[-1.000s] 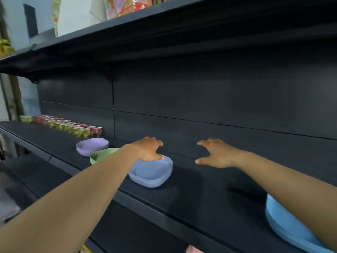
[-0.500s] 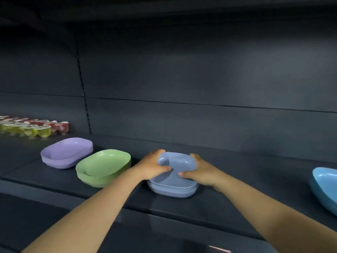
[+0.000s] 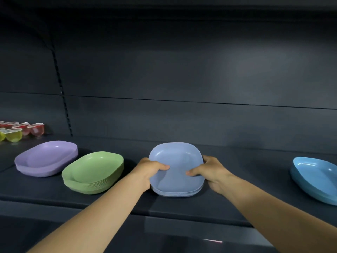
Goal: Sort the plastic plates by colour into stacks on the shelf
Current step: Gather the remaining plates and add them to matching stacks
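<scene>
A person is reaching both arms to a dark shelf. The left hand and right hand are gripping opposite edges of a periwinkle plate stack, thumbs pressing on the top plate and fingers curling under the sides. To the left are sitting a green stack and, farther left, a lilac stack; a light blue stack is sitting far right. Uneven squeezing could be skewing the loosely nested plates, sliding them toward the shelf's near edge.

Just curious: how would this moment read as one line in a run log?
left hand: grips periwinkle stack | right hand: grips same stack | stack: on shelf | neighbours: green stack, purple stack
</scene>
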{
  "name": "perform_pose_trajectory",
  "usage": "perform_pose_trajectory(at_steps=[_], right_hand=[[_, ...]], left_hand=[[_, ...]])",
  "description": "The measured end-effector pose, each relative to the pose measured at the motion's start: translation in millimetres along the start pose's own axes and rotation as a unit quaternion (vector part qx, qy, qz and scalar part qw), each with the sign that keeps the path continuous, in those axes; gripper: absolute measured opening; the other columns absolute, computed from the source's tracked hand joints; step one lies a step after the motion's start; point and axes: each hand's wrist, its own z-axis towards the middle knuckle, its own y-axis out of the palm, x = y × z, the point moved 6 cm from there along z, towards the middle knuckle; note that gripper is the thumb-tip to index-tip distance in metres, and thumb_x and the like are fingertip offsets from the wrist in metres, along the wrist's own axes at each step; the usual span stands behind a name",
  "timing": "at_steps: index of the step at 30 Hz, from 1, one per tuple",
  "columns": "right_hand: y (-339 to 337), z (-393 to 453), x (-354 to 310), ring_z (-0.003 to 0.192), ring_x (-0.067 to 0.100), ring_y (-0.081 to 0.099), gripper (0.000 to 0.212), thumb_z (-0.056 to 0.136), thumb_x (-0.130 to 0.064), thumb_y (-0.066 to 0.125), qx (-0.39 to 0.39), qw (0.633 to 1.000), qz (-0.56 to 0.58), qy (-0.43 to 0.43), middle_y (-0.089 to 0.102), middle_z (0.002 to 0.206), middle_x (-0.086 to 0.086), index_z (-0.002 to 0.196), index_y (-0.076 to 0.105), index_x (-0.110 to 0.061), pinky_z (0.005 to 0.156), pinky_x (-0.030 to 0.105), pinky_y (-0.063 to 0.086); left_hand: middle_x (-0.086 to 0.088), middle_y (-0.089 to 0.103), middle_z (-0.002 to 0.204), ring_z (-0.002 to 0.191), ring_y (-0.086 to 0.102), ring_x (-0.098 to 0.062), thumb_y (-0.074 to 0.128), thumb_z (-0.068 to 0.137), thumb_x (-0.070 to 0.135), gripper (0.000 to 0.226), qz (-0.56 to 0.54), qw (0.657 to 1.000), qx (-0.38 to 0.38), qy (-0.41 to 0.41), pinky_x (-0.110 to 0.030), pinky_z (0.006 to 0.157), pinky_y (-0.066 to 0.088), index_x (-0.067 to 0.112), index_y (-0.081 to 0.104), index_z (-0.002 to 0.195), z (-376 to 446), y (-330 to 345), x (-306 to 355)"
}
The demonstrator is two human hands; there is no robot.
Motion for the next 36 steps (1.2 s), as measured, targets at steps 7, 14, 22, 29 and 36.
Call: perform_pose_trajectory(at_steps=[7, 14, 22, 29, 36], right_hand=[[-85, -27, -22, 0.091, 0.030, 0.067, 0.044, 0.070, 0.010, 0.072, 0.057, 0.991, 0.110, -0.045, 0.070, 0.101, 0.011, 0.109, 0.062, -0.008, 0.082, 0.041, 0.056], [-237, -84, -13, 0.091, 0.029, 0.068, 0.016, 0.081, -0.014, 0.073, 0.148, 0.970, 0.155, -0.117, 0.072, 0.097, 0.004, 0.092, 0.065, -0.022, 0.086, 0.045, 0.055], [-449, -152, 23, 0.083, 0.025, 0.069, 0.014, 0.081, -0.011, 0.073, 0.216, 0.958, 0.129, -0.139, 0.072, 0.090, 0.002, 0.090, 0.066, -0.019, 0.076, 0.039, 0.056], [-594, -185, 60, 0.083, 0.023, 0.068, 0.018, 0.080, -0.013, 0.074, 0.285, 0.939, 0.111, -0.155, 0.072, 0.091, 0.001, 0.096, 0.067, -0.017, 0.068, 0.033, 0.053], [-671, -180, 98, 0.088, 0.011, 0.065, 0.028, 0.085, -0.010, 0.067, 0.346, 0.914, 0.106, -0.184, 0.069, 0.095, -0.010, 0.105, 0.062, -0.029, 0.070, 0.026, 0.050]], left_hand=[[0.000, 0.065, 0.094, 0.088, 0.063, -0.021, 0.074, 0.078, 0.007, 0.030, -0.059, 0.992, -0.008, 0.112, -0.031, 0.067, 0.049, 0.017, 0.058, 0.101, -37, 78, 51], [0.000, 0.068, 0.104, 0.096, 0.064, -0.023, 0.076, 0.074, 0.007, 0.044, -0.086, 0.978, -0.039, 0.186, -0.036, 0.080, 0.050, 0.020, 0.061, 0.113, -93, 227, 81], [0.004, 0.066, 0.099, 0.093, 0.063, -0.020, 0.075, 0.076, 0.010, 0.040, -0.108, 0.971, -0.085, 0.196, -0.031, 0.073, 0.047, 0.022, 0.059, 0.111, -164, 441, 85], [0.001, 0.065, 0.103, 0.089, 0.061, -0.017, 0.075, 0.077, 0.011, 0.039, -0.109, 0.969, -0.125, 0.180, -0.031, 0.074, 0.046, 0.020, 0.057, 0.111, -202, 592, 84], [0.002, 0.061, 0.095, 0.082, 0.057, -0.015, 0.073, 0.078, 0.009, 0.036, -0.118, 0.972, -0.143, 0.144, -0.031, 0.074, 0.043, 0.014, 0.054, 0.108, -191, 692, 74]])
